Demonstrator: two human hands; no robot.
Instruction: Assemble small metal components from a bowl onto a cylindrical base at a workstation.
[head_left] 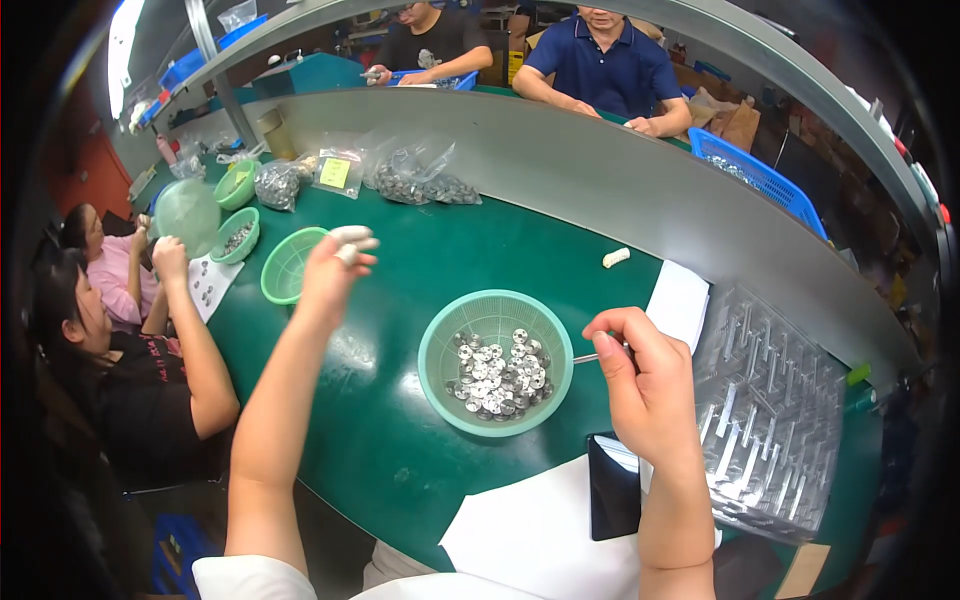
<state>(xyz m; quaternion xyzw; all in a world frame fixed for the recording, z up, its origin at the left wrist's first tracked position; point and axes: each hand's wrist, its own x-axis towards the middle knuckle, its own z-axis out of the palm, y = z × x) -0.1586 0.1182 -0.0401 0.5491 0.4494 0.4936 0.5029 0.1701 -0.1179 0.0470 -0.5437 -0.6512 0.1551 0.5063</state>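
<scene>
A green mesh basket (432, 388) holding several small round metal discs (492, 372) stands on the table in front of me. My right hand (648, 385) is closed at its right side, pinching a thin metal tool (588, 358) whose tip points at the basket rim; its exact kind is unclear. My left hand (340, 270), with white covers on some fingertips, is raised beside a second green basket (277, 278) at the left. Its fingers are stretched out and nothing shows in them. My forearm and hand partly hide that basket.
A clear plastic tray (765, 420) with rows of slots lies at the right, near white paper (678, 298) and a black phone-like device (612, 490). Bags of metal parts (420, 182) sit along the grey divider (560, 180). Co-workers sit at the left and beyond the divider.
</scene>
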